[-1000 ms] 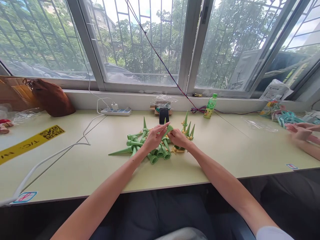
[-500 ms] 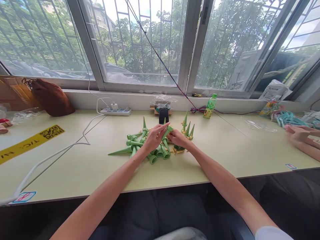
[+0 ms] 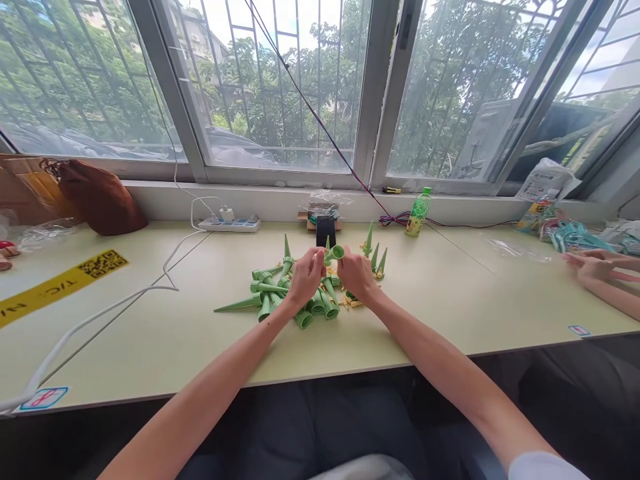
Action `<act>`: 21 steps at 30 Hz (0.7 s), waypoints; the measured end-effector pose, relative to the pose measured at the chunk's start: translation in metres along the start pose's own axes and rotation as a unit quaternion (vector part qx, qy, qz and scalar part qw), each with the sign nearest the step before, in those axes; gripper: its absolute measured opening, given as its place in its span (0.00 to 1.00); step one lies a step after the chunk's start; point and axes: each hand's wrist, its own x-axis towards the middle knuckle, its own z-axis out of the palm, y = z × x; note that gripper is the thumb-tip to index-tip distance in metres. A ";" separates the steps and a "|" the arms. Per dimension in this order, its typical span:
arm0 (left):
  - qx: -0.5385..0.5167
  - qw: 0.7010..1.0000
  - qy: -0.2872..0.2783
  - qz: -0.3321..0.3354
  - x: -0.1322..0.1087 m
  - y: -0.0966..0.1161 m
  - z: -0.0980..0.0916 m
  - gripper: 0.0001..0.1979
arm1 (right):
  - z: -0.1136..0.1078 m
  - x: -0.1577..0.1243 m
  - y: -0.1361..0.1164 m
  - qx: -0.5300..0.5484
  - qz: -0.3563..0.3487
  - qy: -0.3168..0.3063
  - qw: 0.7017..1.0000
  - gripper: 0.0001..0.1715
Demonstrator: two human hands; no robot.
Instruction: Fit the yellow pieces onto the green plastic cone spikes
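Hands (image 3: 307, 275): both closed on green cone (image 3: 338, 252) | yellow strip (image 3: 73, 281): "T/C", QR code (image 3: 104, 265)

Pale yellow-green tabletop (image 3: 440, 307) under and well to both sides of left hand (image 3: 306, 275) and right hand (image 3: 356, 273); thin seam (image 3: 463, 250) right of right hand. Beyond hands: low white wall (image 3: 280, 208), above it grey-framed windows (image 3: 250, 175). Outside, metal bars (image 3: 286, 33), leafy trees (image 3: 450, 80), bright sky (image 3: 311, 12). Daylight from ahead; deep shadow (image 3: 125, 433) below table edge, nearer than hands.
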 end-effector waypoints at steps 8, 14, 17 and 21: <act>-0.125 0.989 -0.015 -0.078 0.004 -0.006 -0.001 0.24 | -0.001 -0.008 -0.016 -0.020 -0.044 -0.039 0.998 0.11; -0.140 0.986 -0.041 -0.074 0.004 -0.009 -0.001 0.22 | -0.002 -0.008 -0.014 -0.032 -0.042 -0.045 0.998 0.10; -0.152 0.984 -0.052 -0.078 0.004 -0.008 -0.001 0.21 | -0.002 -0.008 -0.014 -0.035 -0.041 -0.040 0.998 0.09; -0.147 0.984 -0.061 -0.076 0.004 -0.004 -0.004 0.19 | -0.002 -0.009 -0.013 -0.028 -0.048 -0.047 0.997 0.10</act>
